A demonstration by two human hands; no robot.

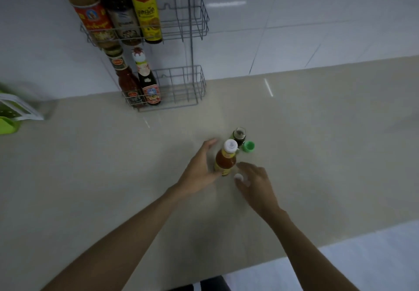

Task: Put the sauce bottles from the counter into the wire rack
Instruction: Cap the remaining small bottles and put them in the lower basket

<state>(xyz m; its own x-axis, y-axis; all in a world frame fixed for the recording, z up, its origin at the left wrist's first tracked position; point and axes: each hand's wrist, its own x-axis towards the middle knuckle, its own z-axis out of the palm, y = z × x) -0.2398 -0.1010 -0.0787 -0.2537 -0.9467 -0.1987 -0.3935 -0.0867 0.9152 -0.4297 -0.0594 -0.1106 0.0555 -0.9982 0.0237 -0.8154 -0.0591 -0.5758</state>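
An orange sauce bottle (226, 159) with a white cap and yellow label stands on the beige counter (113, 166). My left hand (199, 166) curves around its left side, thumb touching its base, fingers apart. My right hand (255, 183) hovers open just right of it, above a small white cap (238, 177). Behind stand a dark bottle (239, 135) and a green-capped bottle (248, 146). The grey wire rack (181, 32) hangs on the wall: three bottles in the upper basket (192, 19), two in the lower basket (181, 87), both with free room on the right.
A green object with a printed sheet (13, 111) lies at the counter's left edge. The counter's near edge runs across the lower right, with pale floor (362, 263) beyond. White wall tiles rise behind the rack.
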